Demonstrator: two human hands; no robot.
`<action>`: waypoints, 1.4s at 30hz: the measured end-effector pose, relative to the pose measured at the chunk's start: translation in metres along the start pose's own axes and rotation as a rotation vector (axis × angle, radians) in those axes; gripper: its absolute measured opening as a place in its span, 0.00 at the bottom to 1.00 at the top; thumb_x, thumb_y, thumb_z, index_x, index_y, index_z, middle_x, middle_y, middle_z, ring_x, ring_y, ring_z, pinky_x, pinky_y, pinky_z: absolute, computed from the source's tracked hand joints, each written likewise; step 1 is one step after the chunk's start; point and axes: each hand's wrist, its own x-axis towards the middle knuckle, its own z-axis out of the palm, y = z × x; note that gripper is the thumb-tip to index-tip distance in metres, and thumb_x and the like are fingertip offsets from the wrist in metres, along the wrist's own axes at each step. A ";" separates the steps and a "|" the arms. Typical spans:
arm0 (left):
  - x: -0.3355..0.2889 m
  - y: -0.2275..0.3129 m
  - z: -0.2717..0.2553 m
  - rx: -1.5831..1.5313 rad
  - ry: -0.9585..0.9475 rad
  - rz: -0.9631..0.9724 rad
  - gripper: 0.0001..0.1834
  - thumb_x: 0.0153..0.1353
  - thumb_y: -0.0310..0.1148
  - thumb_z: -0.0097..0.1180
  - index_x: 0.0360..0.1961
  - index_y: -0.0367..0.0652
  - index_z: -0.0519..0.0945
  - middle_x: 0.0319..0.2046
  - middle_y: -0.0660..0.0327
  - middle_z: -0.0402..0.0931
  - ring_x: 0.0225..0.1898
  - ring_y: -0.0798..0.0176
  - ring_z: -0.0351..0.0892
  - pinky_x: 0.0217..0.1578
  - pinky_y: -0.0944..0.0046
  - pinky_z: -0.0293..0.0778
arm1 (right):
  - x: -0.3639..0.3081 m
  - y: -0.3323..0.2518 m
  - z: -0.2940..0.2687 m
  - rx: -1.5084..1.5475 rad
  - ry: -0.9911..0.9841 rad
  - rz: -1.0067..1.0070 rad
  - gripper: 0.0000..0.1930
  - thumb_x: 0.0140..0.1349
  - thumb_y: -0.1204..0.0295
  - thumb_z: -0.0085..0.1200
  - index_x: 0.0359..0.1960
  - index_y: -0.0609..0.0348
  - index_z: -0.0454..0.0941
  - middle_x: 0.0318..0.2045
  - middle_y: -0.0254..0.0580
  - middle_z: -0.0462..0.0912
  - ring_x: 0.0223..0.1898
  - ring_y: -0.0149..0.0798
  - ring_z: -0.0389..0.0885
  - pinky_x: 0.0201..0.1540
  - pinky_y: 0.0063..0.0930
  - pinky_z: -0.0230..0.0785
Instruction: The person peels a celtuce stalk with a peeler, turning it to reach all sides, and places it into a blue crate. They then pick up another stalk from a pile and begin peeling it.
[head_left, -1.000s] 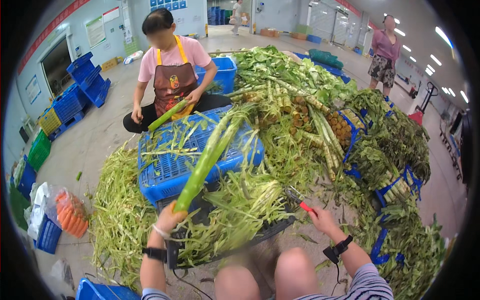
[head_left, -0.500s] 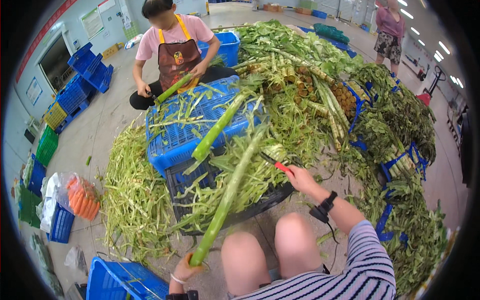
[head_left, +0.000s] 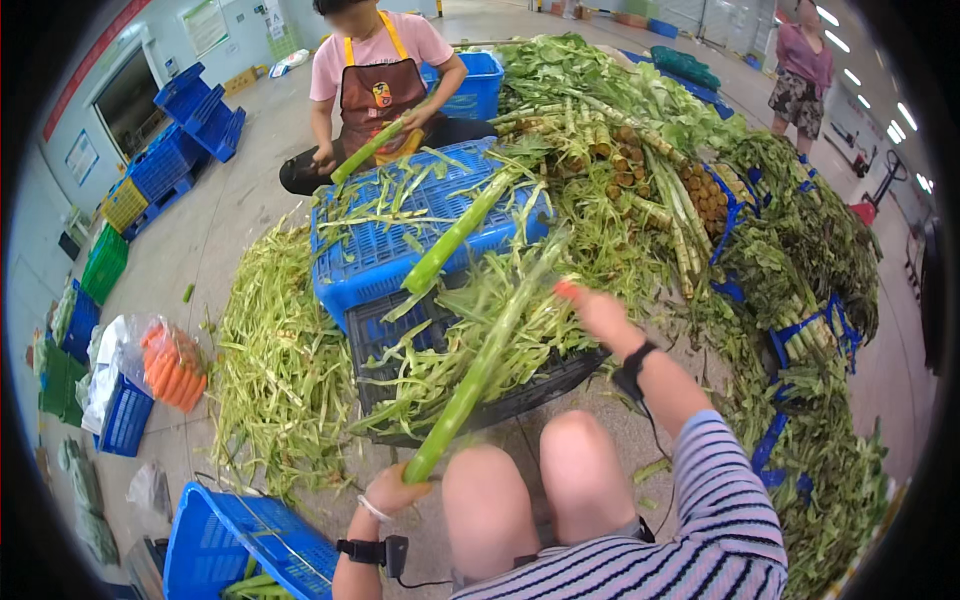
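Stalk (head_left: 478, 375): seemingly mid-peeling; next stroke needs steadying.
Left hand (head_left: 396, 490): wraps near end.
Right hand (head_left: 608, 322): curled round red handle (head_left: 567, 289), blurred.

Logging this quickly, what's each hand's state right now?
Left hand: closed, holding a long green stalk.
Right hand: closed, holding a red-handled tool, blurred.

- Carrots (head_left: 174, 372) are bagged in clear plastic beside a small blue crate (head_left: 126, 418).
- Blue crates (head_left: 208, 122) are stacked askew near a pale wall (head_left: 165, 32).
- A green crate (head_left: 104, 265) is set near a yellow crate (head_left: 122, 206).
- A notice (head_left: 206, 27) is mounted on the wall.
- A red pallet jack (head_left: 862, 213) is parked at right.
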 end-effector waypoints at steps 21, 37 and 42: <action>0.007 0.017 0.019 0.529 0.603 0.081 0.24 0.47 0.53 0.56 0.33 0.43 0.72 0.18 0.53 0.75 0.20 0.51 0.77 0.20 0.53 0.71 | -0.029 -0.079 -0.011 -0.014 -0.313 -0.261 0.12 0.60 0.70 0.40 0.42 0.51 0.74 0.31 0.50 0.79 0.31 0.45 0.80 0.30 0.37 0.72; 0.015 0.031 0.016 0.604 0.641 0.198 0.20 0.48 0.47 0.57 0.32 0.41 0.71 0.19 0.55 0.74 0.19 0.52 0.75 0.20 0.55 0.70 | 0.018 0.012 -0.023 -0.155 -0.123 0.246 0.13 0.62 0.63 0.42 0.42 0.55 0.73 0.25 0.52 0.79 0.29 0.50 0.80 0.30 0.43 0.71; 0.021 0.026 0.015 0.494 0.531 0.157 0.23 0.47 0.48 0.58 0.34 0.40 0.71 0.22 0.53 0.76 0.24 0.50 0.78 0.25 0.54 0.72 | 0.013 0.034 -0.015 -0.100 -0.015 0.229 0.14 0.62 0.63 0.41 0.44 0.57 0.70 0.23 0.54 0.79 0.24 0.55 0.78 0.26 0.49 0.70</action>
